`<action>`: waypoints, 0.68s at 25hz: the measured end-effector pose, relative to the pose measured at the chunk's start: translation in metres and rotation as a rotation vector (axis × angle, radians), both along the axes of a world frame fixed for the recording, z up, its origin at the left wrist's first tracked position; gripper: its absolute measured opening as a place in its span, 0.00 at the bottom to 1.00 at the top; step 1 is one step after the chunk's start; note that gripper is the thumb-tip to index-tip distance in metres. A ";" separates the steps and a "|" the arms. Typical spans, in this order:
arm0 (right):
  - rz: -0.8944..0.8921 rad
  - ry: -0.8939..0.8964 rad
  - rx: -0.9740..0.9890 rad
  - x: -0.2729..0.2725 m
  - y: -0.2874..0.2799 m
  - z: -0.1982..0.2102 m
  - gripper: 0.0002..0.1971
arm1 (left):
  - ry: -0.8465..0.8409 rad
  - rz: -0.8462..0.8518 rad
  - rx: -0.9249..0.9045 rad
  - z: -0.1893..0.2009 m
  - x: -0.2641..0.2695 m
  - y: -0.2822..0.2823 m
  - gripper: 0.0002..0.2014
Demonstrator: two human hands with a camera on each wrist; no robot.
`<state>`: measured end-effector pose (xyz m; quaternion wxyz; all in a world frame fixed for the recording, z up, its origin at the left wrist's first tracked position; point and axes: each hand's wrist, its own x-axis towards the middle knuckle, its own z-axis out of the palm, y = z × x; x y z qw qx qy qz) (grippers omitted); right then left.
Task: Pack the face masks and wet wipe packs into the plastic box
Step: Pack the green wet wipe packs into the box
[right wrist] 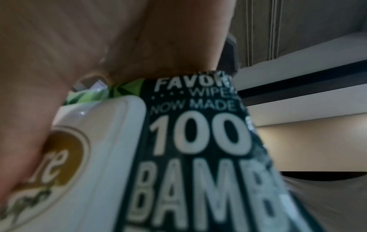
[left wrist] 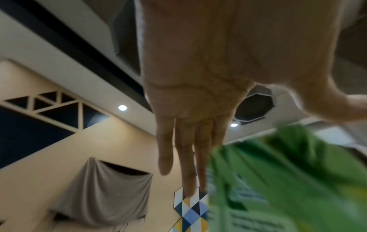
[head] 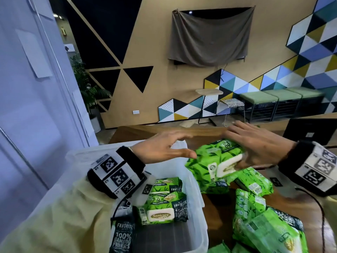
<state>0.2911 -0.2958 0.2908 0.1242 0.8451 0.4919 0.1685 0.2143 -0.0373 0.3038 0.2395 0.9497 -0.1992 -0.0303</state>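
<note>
A green wet wipe pack [head: 213, 161] with a white flip lid hangs above the table beside the box. My right hand [head: 255, 145] grips it, thumb on the lid and fingers over the far side. In the right wrist view the pack [right wrist: 198, 157] fills the frame under my right hand [right wrist: 29, 125]. My left hand [head: 164, 148] reaches over the box with straight fingers, its thumb tip at the pack's left edge. The left wrist view shows that open left hand [left wrist: 188, 125] next to the blurred pack [left wrist: 288, 180]. The translucent plastic box [head: 197, 198] holds three packs [head: 164, 207]. I cannot make out any face masks.
Several more green packs [head: 255, 207] lie heaped on the wooden table [head: 215, 212] right of the box. A black device [head: 310, 130] stands at the table's far right. A black cable [head: 322, 225] runs down from my right wrist. A pale wall panel [head: 27, 106] is close on the left.
</note>
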 end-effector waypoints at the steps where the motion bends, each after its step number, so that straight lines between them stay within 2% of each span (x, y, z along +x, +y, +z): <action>1: 0.021 0.042 0.037 -0.006 0.008 0.009 0.48 | 0.003 -0.034 0.023 0.009 -0.002 -0.010 0.43; 4: 0.054 0.143 0.065 -0.021 0.047 0.022 0.49 | -0.049 -0.056 0.215 0.015 -0.006 -0.025 0.56; 6: 0.173 0.150 0.138 -0.023 0.071 0.018 0.50 | -0.076 0.055 0.316 0.007 -0.008 -0.015 0.60; 7: 0.215 0.198 0.166 -0.023 0.079 0.017 0.49 | -0.065 0.103 0.296 0.001 -0.009 -0.007 0.61; 9: 0.260 0.404 0.291 -0.015 0.084 0.017 0.43 | -0.007 0.199 0.162 -0.009 -0.018 0.016 0.59; 11: 0.250 0.625 0.553 0.011 0.076 0.012 0.29 | 0.082 0.267 0.007 -0.026 -0.031 0.040 0.49; 13: 0.065 0.641 0.790 0.055 0.059 -0.012 0.17 | 0.128 0.277 -0.088 -0.047 -0.042 0.061 0.37; 15: -0.328 0.621 0.775 0.105 0.041 -0.063 0.10 | 0.177 0.281 -0.086 -0.069 -0.048 0.073 0.33; 17: -0.701 0.745 0.703 0.141 0.028 -0.134 0.10 | 0.233 0.261 -0.066 -0.090 -0.046 0.074 0.32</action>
